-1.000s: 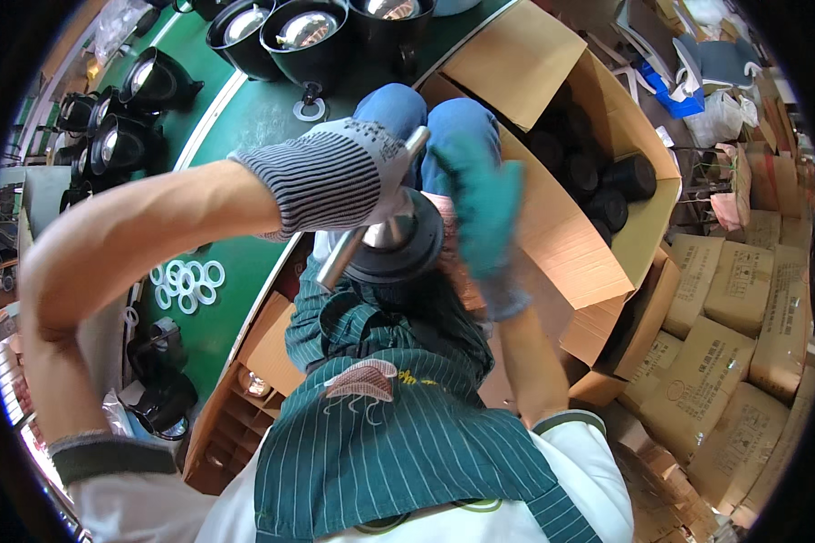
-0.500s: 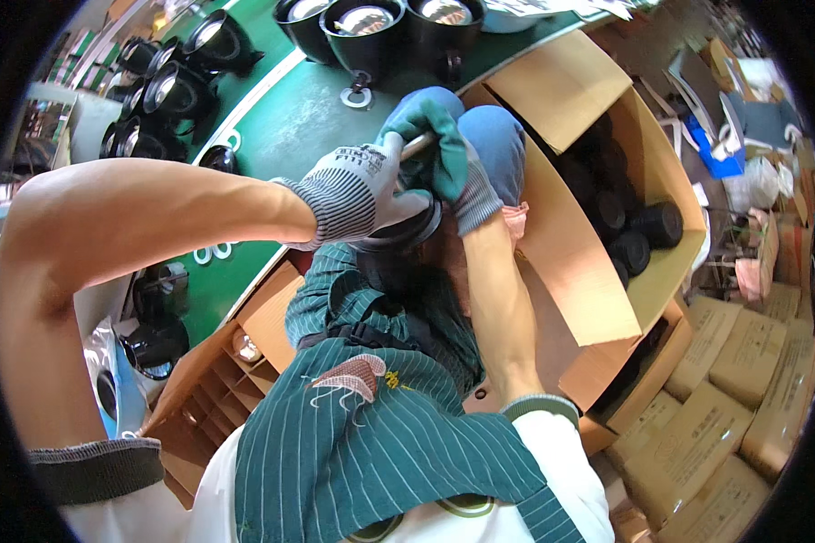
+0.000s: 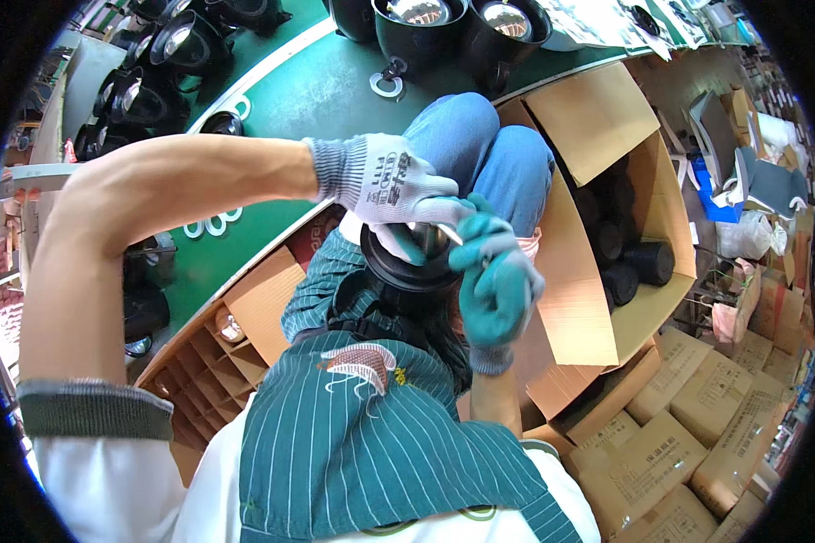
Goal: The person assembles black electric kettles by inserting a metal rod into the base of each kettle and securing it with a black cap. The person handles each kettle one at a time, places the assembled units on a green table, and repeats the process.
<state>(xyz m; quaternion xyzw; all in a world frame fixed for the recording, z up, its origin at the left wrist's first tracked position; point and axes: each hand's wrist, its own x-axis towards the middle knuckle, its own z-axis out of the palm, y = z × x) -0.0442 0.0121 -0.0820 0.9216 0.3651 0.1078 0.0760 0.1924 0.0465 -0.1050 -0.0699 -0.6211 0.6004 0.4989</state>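
Observation:
A round black vessel (image 3: 398, 281) rests on my lap, its rim facing up. My left hand (image 3: 391, 188), in a white and teal glove, grips the vessel's near-left side, thumb on its top and fingers reaching across toward my right hand. My right hand (image 3: 500, 288), in the same kind of glove, is closed at the vessel's right, fingertips by my left fingers. A short shiny metal piece (image 3: 450, 235) shows between the hands. Whatever my right fingers hold is hidden by the glove.
Black vessels with silvery insides (image 3: 421, 14) stand on the green table (image 3: 326, 109), along with white rings (image 3: 213, 224). An open carton (image 3: 570, 271) of black cylinders stands on the right, near stacked boxes (image 3: 652, 462). A divided carton (image 3: 199, 362) sits at left.
My right hand has moved down and right, to the vessel's right side. The pale rod seen between both hands now barely shows. The view has shifted, and my left hand is nearer the vessel's top.

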